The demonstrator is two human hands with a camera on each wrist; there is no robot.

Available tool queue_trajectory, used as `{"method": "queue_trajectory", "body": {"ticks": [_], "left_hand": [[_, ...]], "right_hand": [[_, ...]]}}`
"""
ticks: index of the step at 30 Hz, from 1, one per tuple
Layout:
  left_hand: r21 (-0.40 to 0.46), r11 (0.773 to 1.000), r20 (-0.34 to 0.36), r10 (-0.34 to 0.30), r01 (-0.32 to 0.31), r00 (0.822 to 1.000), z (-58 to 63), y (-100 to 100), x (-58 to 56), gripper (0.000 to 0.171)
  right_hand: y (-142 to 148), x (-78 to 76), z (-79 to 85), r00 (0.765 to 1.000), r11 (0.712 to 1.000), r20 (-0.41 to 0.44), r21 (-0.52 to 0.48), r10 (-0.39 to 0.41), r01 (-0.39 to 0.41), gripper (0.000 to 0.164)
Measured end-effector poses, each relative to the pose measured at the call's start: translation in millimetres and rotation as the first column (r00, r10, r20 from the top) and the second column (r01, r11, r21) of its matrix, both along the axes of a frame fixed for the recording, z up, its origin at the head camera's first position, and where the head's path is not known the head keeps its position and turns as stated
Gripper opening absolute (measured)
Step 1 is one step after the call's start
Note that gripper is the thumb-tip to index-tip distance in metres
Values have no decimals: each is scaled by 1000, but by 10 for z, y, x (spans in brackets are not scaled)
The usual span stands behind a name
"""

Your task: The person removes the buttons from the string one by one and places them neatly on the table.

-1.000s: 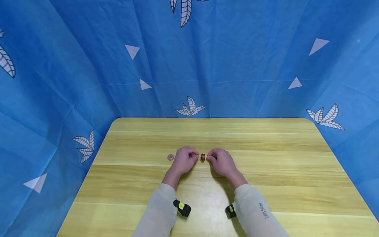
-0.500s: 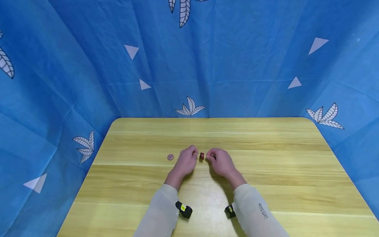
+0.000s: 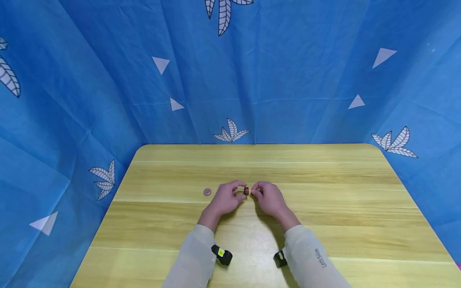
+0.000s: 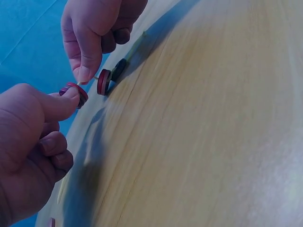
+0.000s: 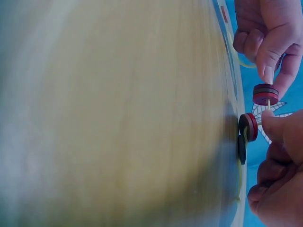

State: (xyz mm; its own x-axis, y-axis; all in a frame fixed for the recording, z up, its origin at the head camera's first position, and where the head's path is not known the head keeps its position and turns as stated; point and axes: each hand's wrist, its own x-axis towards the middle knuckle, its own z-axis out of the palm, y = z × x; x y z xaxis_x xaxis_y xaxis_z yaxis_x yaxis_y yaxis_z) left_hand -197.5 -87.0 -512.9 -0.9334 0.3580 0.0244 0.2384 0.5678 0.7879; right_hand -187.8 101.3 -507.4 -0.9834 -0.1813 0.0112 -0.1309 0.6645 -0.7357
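My left hand [image 3: 225, 198] grips a small stack of red and dark buttons [image 4: 75, 94] between thumb and finger. A thin pale yellow cord [image 5: 269, 103] comes out of the stack's face, and the fingertips of my right hand [image 3: 269, 197] pinch it close beside the stack. Just past the right fingertips, a second red and dark button stack [image 4: 103, 82] is on the cord, with a dark button [image 5: 242, 149] next to it. In the head view, a loose pinkish button [image 3: 207, 192] lies on the table left of my left hand.
The light wooden table [image 3: 342, 208] stretches out on both sides of the hands. A blue patterned curtain [image 3: 299, 80] hangs behind its far edge. Black wrist cameras [image 3: 222, 255] sit below the forearms, close above the tabletop.
The left hand, earlier at the cord left of the button stack, has shifted right and now holds the stack between thumb and finger. The right hand stays nearly still.
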Motion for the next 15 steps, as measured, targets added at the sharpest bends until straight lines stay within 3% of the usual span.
{"method": "queue_trajectory", "body": {"ticks": [15], "left_hand": [[5, 1000, -18, 26, -26, 1000, -41, -26, -10, 29]], "right_hand": [[-2, -12, -62, 999, 997, 24, -62, -34, 35, 10]]}}
